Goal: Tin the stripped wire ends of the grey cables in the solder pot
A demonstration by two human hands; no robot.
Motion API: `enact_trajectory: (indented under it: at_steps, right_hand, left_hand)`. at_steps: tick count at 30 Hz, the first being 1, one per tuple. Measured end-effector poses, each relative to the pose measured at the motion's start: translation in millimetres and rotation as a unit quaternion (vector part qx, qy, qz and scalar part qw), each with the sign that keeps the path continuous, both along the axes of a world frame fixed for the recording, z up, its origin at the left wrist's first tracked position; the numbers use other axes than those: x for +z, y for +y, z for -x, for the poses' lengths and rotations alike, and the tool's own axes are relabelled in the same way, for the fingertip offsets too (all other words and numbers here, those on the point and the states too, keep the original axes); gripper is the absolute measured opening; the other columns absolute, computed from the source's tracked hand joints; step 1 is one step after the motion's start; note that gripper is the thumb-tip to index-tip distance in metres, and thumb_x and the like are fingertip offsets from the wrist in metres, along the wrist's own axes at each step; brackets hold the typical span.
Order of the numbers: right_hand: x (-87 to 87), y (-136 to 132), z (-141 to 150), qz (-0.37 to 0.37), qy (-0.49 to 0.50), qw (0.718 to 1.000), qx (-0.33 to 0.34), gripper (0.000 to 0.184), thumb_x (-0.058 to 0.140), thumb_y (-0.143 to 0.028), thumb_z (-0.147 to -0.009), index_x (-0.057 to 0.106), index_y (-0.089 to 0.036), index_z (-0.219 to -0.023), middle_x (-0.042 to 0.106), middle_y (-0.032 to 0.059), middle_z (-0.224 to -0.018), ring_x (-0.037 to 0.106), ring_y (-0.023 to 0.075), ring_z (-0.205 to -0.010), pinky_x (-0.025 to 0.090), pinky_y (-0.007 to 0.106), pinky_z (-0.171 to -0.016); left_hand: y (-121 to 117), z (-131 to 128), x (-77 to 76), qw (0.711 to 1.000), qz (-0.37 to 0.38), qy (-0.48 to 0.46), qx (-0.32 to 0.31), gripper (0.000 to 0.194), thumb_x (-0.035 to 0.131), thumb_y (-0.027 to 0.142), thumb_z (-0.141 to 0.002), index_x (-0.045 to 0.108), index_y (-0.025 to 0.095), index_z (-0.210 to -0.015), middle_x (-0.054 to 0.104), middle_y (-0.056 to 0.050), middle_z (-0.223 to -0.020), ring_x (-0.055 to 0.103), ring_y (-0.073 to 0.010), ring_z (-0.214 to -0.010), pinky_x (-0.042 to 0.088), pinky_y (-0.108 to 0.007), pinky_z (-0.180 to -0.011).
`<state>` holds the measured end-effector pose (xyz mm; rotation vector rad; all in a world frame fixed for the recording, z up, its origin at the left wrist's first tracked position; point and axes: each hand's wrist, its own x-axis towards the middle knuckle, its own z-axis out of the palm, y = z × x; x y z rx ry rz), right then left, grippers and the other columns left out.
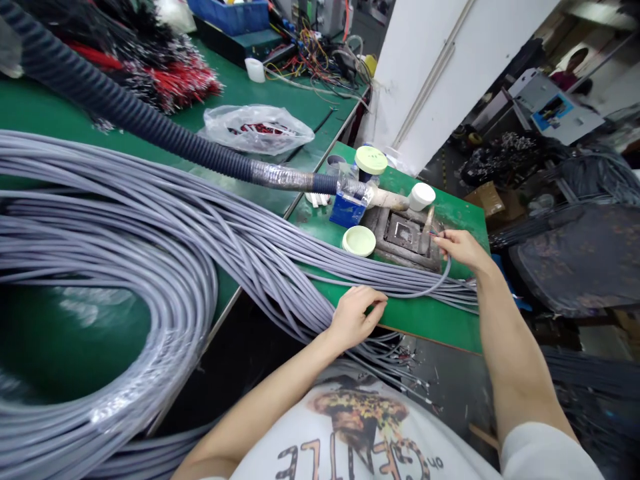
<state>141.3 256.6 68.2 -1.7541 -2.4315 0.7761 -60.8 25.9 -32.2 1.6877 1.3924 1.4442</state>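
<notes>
**Right hand (464, 249) pinches the end of a grey cable (447, 270) at the edge of a dark, square fixture (397, 253)**

The right hand has its thumb and forefinger closed together on the cable near its tip, where thin wires (433, 233) stick out over the right side of the fixture. From there the cable bends down and back to the left, running along the near side of a thick bundle (280, 250) of similar grey cables.

The left hand (356, 317) is at the near edge of that bundle, its fingers loosely curled with a gap showing between thumb and forefinger (whether any cable lies under the palm, I cannot tell).

A tan, stick-like piece (429, 219) leans just beyond the right fingertips. The pale nozzle (387, 199) of a ribbed hose (150, 130) reaches over the far side of the fixture, near a white cup (421, 195). A blue box (347, 210) is beneath the hose end, and a shallow pale-green dish (359, 241) lies just left of the fixture. All of this is on a green board (430, 325); farther back, a clear plastic bag (257, 130) lies on the green table (40, 107).
</notes>
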Motion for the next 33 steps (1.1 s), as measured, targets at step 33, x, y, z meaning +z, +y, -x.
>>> enact_trajectory:
  at_steps: [33]
  right_hand:
    - [-52.7, -231, -55, 0.172, 0.596, 0.728, -0.292, 0.045, 0.046, -0.061, -0.085, 0.054, -0.030, -0.117, 0.070, 0.0069, -0.105, 0.068, 0.0216, -0.092, 0.055, 0.036, -0.069]
  left_hand:
    - [22, -66, 36.8, 0.938, -0.037, 0.314, -0.143, 0.014, 0.045, 0.025, -0.094, 0.057, 0.018, -0.091, 0.058, -0.007, -0.089, 0.054, -0.0213, -0.084, 0.043, -0.035, -0.076]
